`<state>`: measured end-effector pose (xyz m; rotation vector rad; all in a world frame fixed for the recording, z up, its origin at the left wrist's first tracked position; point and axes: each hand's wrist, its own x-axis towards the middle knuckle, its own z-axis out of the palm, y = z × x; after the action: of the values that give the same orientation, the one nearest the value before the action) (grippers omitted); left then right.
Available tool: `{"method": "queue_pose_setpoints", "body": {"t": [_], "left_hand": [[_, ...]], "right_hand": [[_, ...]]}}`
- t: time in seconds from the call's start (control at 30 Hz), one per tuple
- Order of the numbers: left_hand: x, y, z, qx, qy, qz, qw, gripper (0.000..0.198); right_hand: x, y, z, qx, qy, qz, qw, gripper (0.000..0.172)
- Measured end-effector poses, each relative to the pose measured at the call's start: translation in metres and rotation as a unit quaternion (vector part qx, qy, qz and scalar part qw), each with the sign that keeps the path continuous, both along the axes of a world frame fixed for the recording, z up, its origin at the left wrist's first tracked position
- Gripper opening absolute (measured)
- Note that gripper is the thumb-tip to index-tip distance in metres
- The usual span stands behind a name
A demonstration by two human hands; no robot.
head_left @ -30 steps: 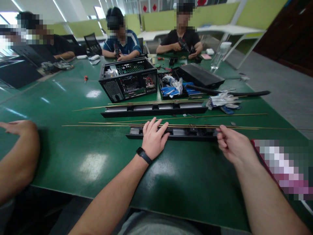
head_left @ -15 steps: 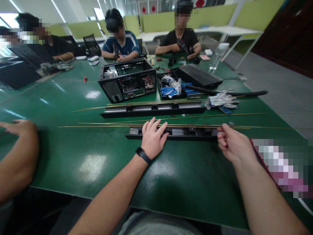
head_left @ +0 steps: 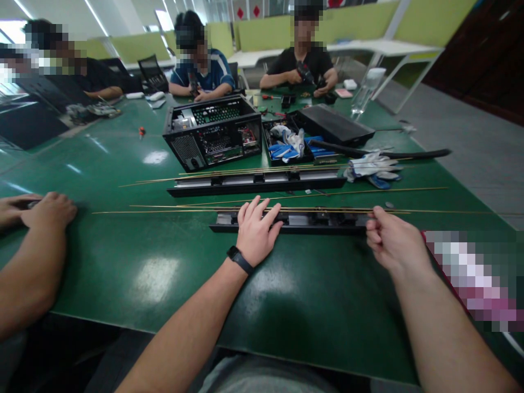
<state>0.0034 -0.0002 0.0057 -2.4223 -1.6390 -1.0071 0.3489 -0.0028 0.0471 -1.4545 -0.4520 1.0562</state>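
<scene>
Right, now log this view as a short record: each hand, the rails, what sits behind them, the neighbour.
Left hand: fingers spread over the near rail
Right hand: pinching a thin rod at that rail's right end
Far rail: beyond the near one, roughly parallel, with more thin rods along it
Behind far rail: PC case, its top open
At far rail's right end: gloves, white and blue
Neighbour's hands: near the left edge; what they hold is unclear
</scene>
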Motion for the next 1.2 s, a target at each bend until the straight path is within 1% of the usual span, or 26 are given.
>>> {"method": "queue_pose_setpoints", "body": {"t": [0.23, 0.43, 0.67, 0.83, 0.93, 1.03, 1.1, 1.2], "left_hand": [[0.001, -0.001, 0.001, -0.010, -0.004, 0.004, 1.000, 0.046], [0.000, 0.000, 0.002, -0.016, 0.002, 0.002, 1.000, 0.047], [0.000, -0.001, 0.002, -0.009, -0.002, 0.001, 1.000, 0.047], [0.000, -0.001, 0.002, -0.009, -0.002, 0.000, 1.000, 0.046], [0.000, -0.001, 0.002, -0.011, -0.002, 0.002, 1.000, 0.046], [0.000, -0.001, 0.002, -0.013, -0.004, 0.004, 1.000, 0.046], [0.000, -0.001, 0.002, -0.013, -0.006, 0.003, 1.000, 0.046], [0.001, -0.001, 0.001, -0.008, -0.007, 0.000, 1.000, 0.045]], "right_hand": [[-0.004, -0.001, 0.002, -0.005, 0.004, 0.026, 1.000, 0.040], [0.000, 0.000, 0.003, -0.011, 0.004, -0.010, 1.000, 0.040], [-0.003, -0.001, 0.004, -0.005, 0.014, 0.027, 1.000, 0.037], [0.001, 0.000, 0.004, -0.002, 0.004, -0.016, 1.000, 0.044], [0.000, 0.000, 0.004, 0.001, 0.006, -0.001, 1.000, 0.045], [-0.005, -0.001, 0.005, -0.003, 0.014, 0.021, 1.000, 0.041], [-0.009, -0.001, 0.006, -0.008, 0.018, 0.017, 1.000, 0.039], [-0.010, -0.001, 0.006, -0.006, 0.015, -0.005, 1.000, 0.041]]}}
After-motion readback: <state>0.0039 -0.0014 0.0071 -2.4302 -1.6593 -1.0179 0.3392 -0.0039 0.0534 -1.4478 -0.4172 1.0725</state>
